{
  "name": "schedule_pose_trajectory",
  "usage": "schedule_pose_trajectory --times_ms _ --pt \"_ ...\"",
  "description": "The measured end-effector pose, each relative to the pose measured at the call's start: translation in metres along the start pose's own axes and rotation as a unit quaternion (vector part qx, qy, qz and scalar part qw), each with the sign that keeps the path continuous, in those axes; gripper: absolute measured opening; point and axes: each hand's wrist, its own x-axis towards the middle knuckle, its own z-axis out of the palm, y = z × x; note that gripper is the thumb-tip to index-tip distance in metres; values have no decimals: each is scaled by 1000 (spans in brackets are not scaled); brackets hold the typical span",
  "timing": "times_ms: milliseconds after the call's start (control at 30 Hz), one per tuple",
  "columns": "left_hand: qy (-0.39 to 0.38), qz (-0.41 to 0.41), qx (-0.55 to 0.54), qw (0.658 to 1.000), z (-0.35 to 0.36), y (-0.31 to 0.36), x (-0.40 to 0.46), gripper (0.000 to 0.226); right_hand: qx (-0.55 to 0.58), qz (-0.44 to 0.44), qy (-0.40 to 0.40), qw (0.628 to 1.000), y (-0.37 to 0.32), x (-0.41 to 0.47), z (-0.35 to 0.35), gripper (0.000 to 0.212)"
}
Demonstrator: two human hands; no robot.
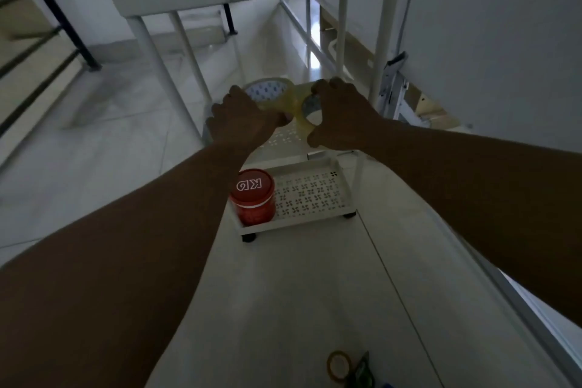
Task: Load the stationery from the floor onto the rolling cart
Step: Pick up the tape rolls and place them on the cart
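Both hands (242,120) (338,118) each gripping a tape roll (267,90) (304,110) (over the cart's (315,198) middle shelf)

White "KD", upside down, on the red tub's lid (253,184)

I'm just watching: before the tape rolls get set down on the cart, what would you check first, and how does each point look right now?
1. Left hand grips its tape roll: ok.
2. Right hand grips the other tape roll: ok.
3. Middle shelf under the hands has free room: cannot tell, mostly hidden.
4. Bottom shelf has free room beside the red tub: ok.
5. Floor cleared: not ok, a small tape ring remains.
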Motion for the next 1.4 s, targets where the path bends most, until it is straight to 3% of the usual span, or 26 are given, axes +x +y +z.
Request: schedule_pose_trajectory --times_ms 133,300,433,633,767,867,967,1100,1267,1400 --pt "-17 -24 85 996 7 6 16 99 -33 30 1 999 -1 35 4 75" --pt "-31 -29 92 995 11 11 24 92 -59 59 -26 996 2 64 14 67" --pt "-28 -2 119 992 21 11 39 101 -85 77 -18 993 8 79 25 53" --pt "-55 35 195 979 47 4 49 102 -110 53 -70 990 25 92 24 43" --pt "-78 40 260 961 49 1 40 102 -118 58 -24 991 30 86 26 45" --pt "24 43 289 956 50 5 31 99 -141 66 79 985 26 79 25 39" --pt "91 62 269 957 49 13 27 75 -101 53 88 990 25 73 24 32" --pt "60 103 221 968 45 14 26 38 -73 8 73 995 23 63 20 23" --pt "61 120 163 977 30 6 13 37 -35 12 72 997 15 46 15 21" --pt "24 163 42 985 20 3 -4 34 7 -6 86 996 6 27 15 26"
